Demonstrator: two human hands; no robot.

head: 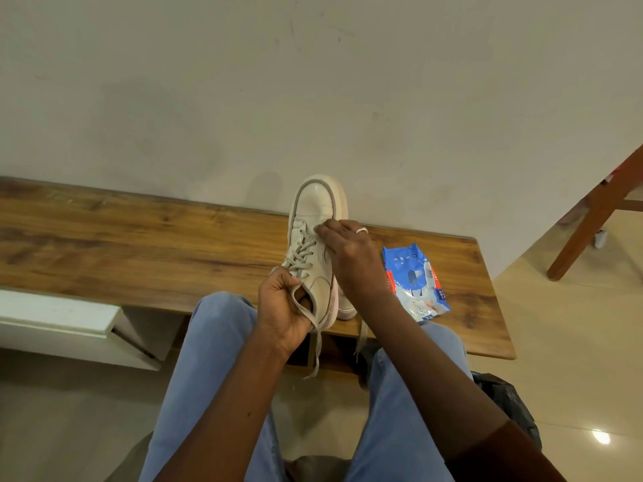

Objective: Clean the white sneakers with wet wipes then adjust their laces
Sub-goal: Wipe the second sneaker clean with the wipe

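A white sneaker (315, 217) lies on the wooden bench (139, 245) with its toe pointing at the wall. A second sneaker (346, 307) peeks out behind it, mostly hidden by my right arm. My left hand (282, 307) grips the collar at the heel opening, with a lace end (317, 346) hanging down past the bench edge. My right hand (348, 255) pinches the laces near the lowest eyelets by the toe. A blue pack of wet wipes (414, 283) lies on the bench just right of my right hand.
The bench stands against a grey wall. A white drawer unit (69, 314) sits under its left part. A wooden chair leg (591, 217) slants at the right. A dark bag (508, 401) lies on the tiled floor by my right knee.
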